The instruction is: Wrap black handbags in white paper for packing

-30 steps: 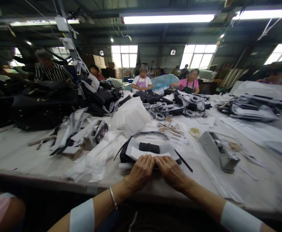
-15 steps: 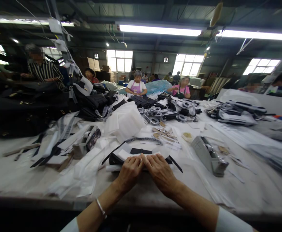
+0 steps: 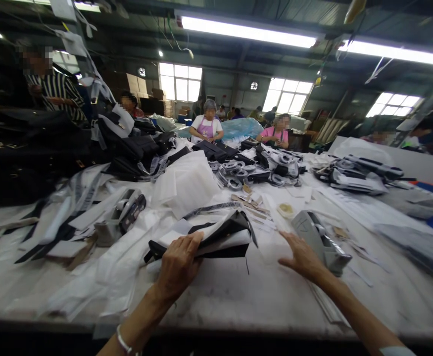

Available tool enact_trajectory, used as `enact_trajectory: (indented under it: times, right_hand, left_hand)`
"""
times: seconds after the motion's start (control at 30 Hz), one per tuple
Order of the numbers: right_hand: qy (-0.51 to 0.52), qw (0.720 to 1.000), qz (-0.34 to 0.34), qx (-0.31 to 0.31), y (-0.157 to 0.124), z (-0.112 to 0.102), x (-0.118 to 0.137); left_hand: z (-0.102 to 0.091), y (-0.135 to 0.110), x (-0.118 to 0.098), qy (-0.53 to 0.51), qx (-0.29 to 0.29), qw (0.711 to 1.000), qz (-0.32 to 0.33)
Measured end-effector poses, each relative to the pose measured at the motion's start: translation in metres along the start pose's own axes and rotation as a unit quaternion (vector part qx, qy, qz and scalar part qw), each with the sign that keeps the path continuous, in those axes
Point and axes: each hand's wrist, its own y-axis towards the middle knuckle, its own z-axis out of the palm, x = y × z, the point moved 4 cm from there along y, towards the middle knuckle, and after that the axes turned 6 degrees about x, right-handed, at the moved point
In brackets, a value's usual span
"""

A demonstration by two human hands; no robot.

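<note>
Spreading across the lower half of the frame, the pale tabletop (image 3: 246, 296) is strewn with white film (image 3: 125, 269) at lower left and a stack of foam sheets (image 3: 186, 183) near the centre. Just below the middle sits a black bag (image 3: 245, 222) with white padding, its right end tilted up; the left hand (image 3: 181, 257) has its fingers clasped over the near edge. Right of it, the right hand (image 3: 303, 254) is held apart, fingers spread and released, close to a grey tape dispenser (image 3: 314, 242). Dark bags (image 3: 41, 148) heap up at the left edge, beneath a person in a striped shirt (image 3: 58, 94). Across the upper part, bright windows (image 3: 181, 82) and a tube lamp (image 3: 249, 32) light the hall, where a person in a purple apron (image 3: 207, 126) works behind the clutter.
</note>
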Motion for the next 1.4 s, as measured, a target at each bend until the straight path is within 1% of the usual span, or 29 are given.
enact_trajectory:
  times: [0.03,0.07,0.13,0.23,0.27,0.3,0.33,0.37,0.43,0.5,0.53,0.57,0.6,0.63,0.67,0.73,0.77,0.8,0.87,0.93,1.03,1.13,1.2,1.27,1.33,1.4]
  right_hand:
    - [-0.004,0.999,0.032,0.041,0.001,0.006,-0.008]
    - [-0.002,0.996,0.053,0.066,0.0,0.01,-0.012]
    - [0.02,0.993,0.071,0.088,0.0,0.013,-0.008]
    - [0.085,0.986,0.084,0.117,0.009,0.016,0.019]
    - [0.135,0.98,0.083,0.124,0.015,0.016,0.032]
    - [0.204,0.967,0.08,0.127,0.022,0.014,0.047]
    - [0.291,0.946,0.073,0.123,0.031,0.009,0.062]
    - [0.388,0.913,0.062,0.111,0.04,0.003,0.078]
    - [0.553,0.83,0.025,0.065,0.06,-0.017,0.108]
    - [0.643,0.765,-0.028,0.004,0.076,-0.036,0.129]
    - [0.668,0.742,-0.053,-0.026,0.082,-0.043,0.135]
    - [0.679,0.729,-0.072,-0.051,0.085,-0.045,0.138]
    - [0.676,0.73,-0.079,-0.067,0.087,-0.042,0.137]
    - [0.658,0.747,-0.067,-0.07,0.086,-0.034,0.133]
    - [0.619,0.783,-0.034,-0.054,0.083,-0.021,0.125]
    - [0.502,0.862,0.065,0.012,0.072,0.014,0.103]
    - [0.439,0.89,0.112,0.053,0.064,0.032,0.09]
    - [0.404,0.901,0.14,0.074,0.055,0.046,0.078]
    - [0.369,0.909,0.169,0.09,0.04,0.065,0.059]
    - [0.356,0.912,0.182,0.087,0.029,0.075,0.05]
    - [0.334,0.917,0.195,0.092,0.021,0.081,0.051]
    - [0.318,0.923,0.191,0.104,0.014,0.088,0.061]
    - [0.281,0.939,0.166,0.108,0.005,0.092,0.068]
    - [0.215,0.965,0.116,0.097,-0.011,0.093,0.073]
    - [0.117,0.989,0.049,0.079,-0.032,0.089,0.077]
    - [0.004,0.997,-0.03,0.069,-0.058,0.08,0.083]
  left_hand:
    - [0.0,-0.001,-0.001,-0.001,0.0,1.0,0.001]
    - [0.0,-0.001,-0.003,-0.001,-0.002,1.0,0.001]
    - [-0.001,0.0,-0.004,-0.002,-0.008,1.0,0.001]
    - [-0.003,0.003,-0.002,-0.004,-0.02,1.0,-0.014]
    - [-0.003,0.005,0.0,-0.007,-0.023,0.999,-0.024]
    - [-0.004,0.006,0.003,-0.011,-0.027,0.999,-0.034]
    - [-0.005,0.008,0.006,-0.017,-0.031,0.998,-0.044]
    - [-0.005,0.009,0.008,-0.024,-0.035,0.998,-0.053]
    - [-0.008,0.01,0.014,-0.036,-0.048,0.995,-0.075]
    - [-0.013,0.01,0.02,-0.044,-0.063,0.992,-0.099]
    - [-0.015,0.01,0.022,-0.046,-0.07,0.99,-0.11]
    - [-0.016,0.01,0.024,-0.049,-0.075,0.989,-0.119]
    - [-0.018,0.01,0.025,-0.052,-0.078,0.987,-0.127]
    - [-0.018,0.01,0.027,-0.055,-0.079,0.986,-0.134]
    - [-0.019,0.009,0.028,-0.059,-0.077,0.985,-0.141]
    - [-0.018,0.009,0.028,-0.064,-0.071,0.984,-0.149]
    - [-0.017,0.008,0.028,-0.063,-0.069,0.984,-0.15]
    - [-0.016,0.008,0.027,-0.062,-0.066,0.985,-0.148]
    - [-0.013,0.009,0.024,-0.056,-0.06,0.987,-0.138]
    - [-0.011,0.009,0.02,-0.048,-0.056,0.99,-0.122]
    - [-0.01,0.012,0.013,-0.032,-0.058,0.993,-0.098]
    - [-0.009,0.015,0.005,-0.013,-0.059,0.995,-0.082]
    - [-0.004,0.016,-0.003,-0.003,-0.045,0.997,-0.07]
    - [0.005,0.016,-0.016,0.006,-0.022,0.999,-0.043]
    - [0.018,0.014,-0.032,0.017,-0.001,1.0,-0.001]
    - [0.032,0.01,-0.046,0.027,0.01,0.999,0.039]
